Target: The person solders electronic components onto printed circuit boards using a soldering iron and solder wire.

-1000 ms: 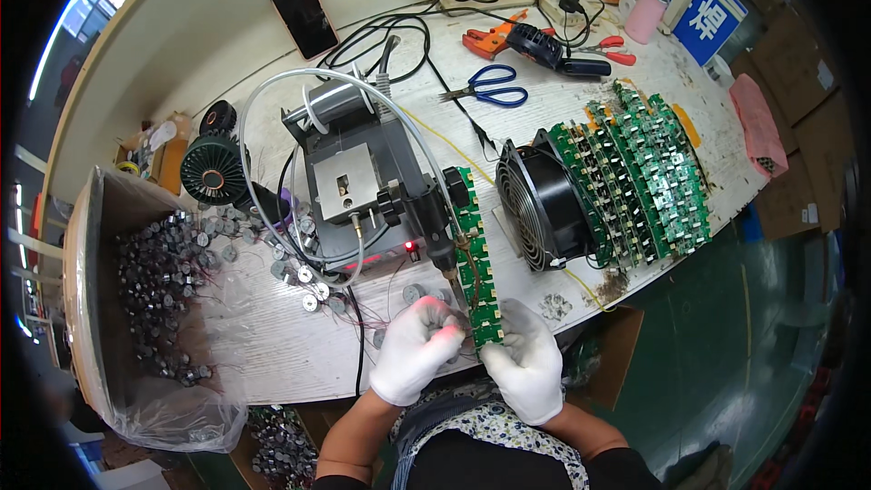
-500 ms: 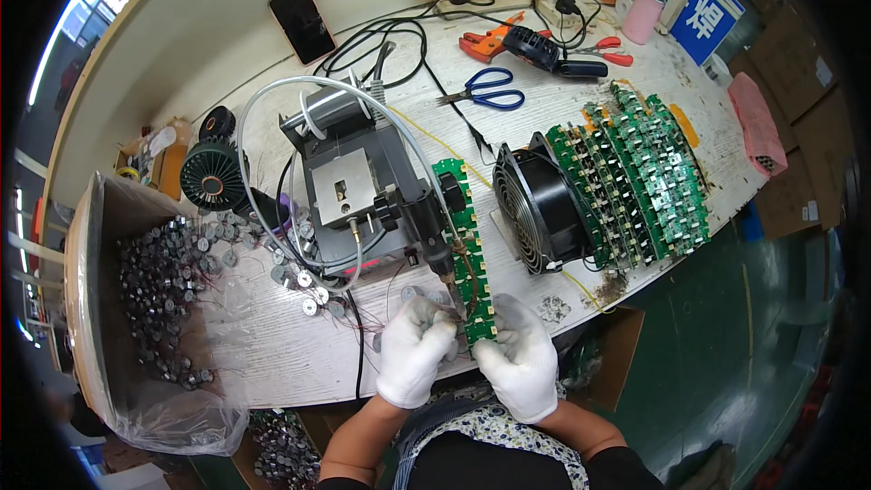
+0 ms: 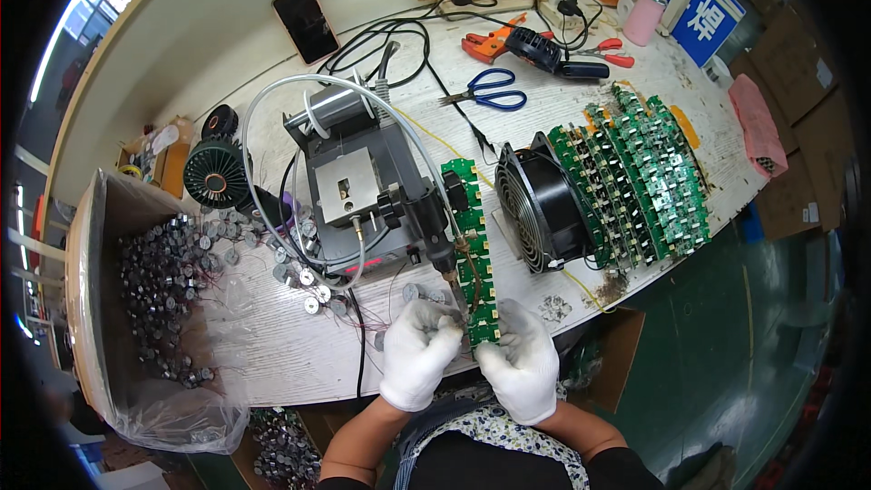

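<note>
Steadiness is probably counting most: the white-cloth-gloved right hand (image 3: pixel 522 360) is pinching the near end of the long green circuit-board strip (image 3: pixel 484 297), which is running toward twelve o'clock past the black soldering iron (image 3: pixel 438 250); the white-cloth-gloved left hand (image 3: pixel 419 354), at that end's nine o'clock, is curling inward (its hold is impossible to tell) and should be avoiding the iron.

PCB (image 3: pixel 480 259) part-hid. by R hand (image 3: pixel 521 361)

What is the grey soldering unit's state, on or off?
On: the grey soldering unit has a red display glowing on its front.
</note>
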Action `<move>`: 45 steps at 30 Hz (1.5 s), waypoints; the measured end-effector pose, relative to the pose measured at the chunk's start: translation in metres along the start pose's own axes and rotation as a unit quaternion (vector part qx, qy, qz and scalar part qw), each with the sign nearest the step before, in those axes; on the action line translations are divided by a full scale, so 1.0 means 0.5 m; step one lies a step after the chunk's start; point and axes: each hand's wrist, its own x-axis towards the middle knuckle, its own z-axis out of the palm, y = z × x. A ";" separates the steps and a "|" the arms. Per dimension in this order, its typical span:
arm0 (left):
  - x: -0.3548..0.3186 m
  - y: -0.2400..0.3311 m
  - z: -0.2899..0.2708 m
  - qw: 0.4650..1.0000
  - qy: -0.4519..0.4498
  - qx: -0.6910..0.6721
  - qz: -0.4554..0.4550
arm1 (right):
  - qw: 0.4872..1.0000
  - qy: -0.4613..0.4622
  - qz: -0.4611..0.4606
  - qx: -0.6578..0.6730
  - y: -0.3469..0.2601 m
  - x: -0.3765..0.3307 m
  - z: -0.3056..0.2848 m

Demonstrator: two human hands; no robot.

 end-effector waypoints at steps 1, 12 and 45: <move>0.000 -0.002 -0.002 1.000 0.000 0.013 0.005 | 1.000 0.000 0.000 0.000 0.001 0.000 0.001; 0.003 0.001 -0.001 0.999 0.005 0.040 0.009 | 0.998 -0.001 0.051 0.031 -0.001 0.001 0.000; 0.027 0.063 -0.012 0.989 -0.113 0.091 -0.037 | 0.992 0.011 -0.048 -0.112 -0.002 -0.009 -0.006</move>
